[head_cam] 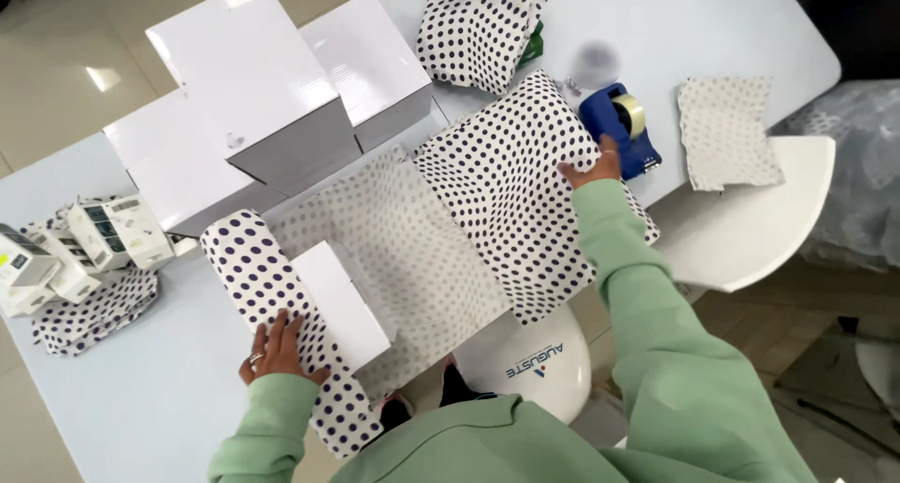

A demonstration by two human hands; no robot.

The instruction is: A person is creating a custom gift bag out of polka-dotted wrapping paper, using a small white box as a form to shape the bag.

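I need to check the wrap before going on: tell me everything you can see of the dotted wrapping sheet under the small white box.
The dotted wrapping sheet is thin white paper with dark dots, spread flat on the white table. Its paler, dimmer underside faces up in the middle. The left end is folded up against the small white box, where the left hand presses on it. The right end is turned over, printed side up, under the right hand, beside a blue tape dispenser.

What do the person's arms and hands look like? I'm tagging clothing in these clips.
Both arms are covered by long, loose sleeves of a mint-green sweatshirt, with ribbed cuffs at the wrists. The left hand is bare and wears a ring on one finger. The right hand is bare; a thin bracelet seems to show at its wrist.
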